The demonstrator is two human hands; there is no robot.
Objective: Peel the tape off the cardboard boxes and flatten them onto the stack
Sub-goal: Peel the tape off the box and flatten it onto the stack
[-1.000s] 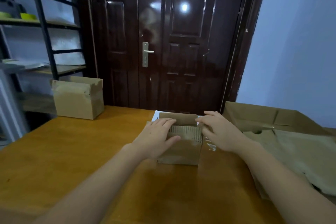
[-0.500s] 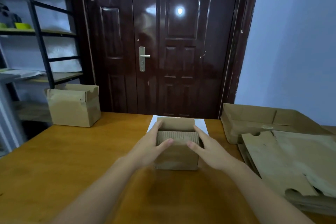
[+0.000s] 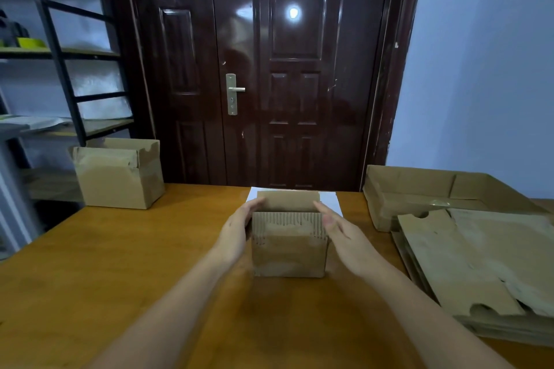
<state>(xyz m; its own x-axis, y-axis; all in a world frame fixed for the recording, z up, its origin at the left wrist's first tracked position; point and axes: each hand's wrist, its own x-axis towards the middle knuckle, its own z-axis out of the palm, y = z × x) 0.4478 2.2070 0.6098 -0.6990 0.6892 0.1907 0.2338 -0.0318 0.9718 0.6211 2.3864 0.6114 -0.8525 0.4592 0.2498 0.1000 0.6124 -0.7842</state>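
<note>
At far left we see a metal shelf (image 3: 60, 69); an open box (image 3: 118, 177) stands at the table's (image 3: 90, 263) left rear corner. At centre, the small box (image 3: 289, 246) sits upright on the table, top flaps raised, a white sheet (image 3: 329, 199) behind it. Our left hand (image 3: 236, 234) lies flat against its left side, fingers straight; our right hand (image 3: 344, 234) lies against the right side likewise. At right — the stack (image 3: 479, 263) of flattened cardboard, a shallow tray (image 3: 419, 189) behind it.
</note>
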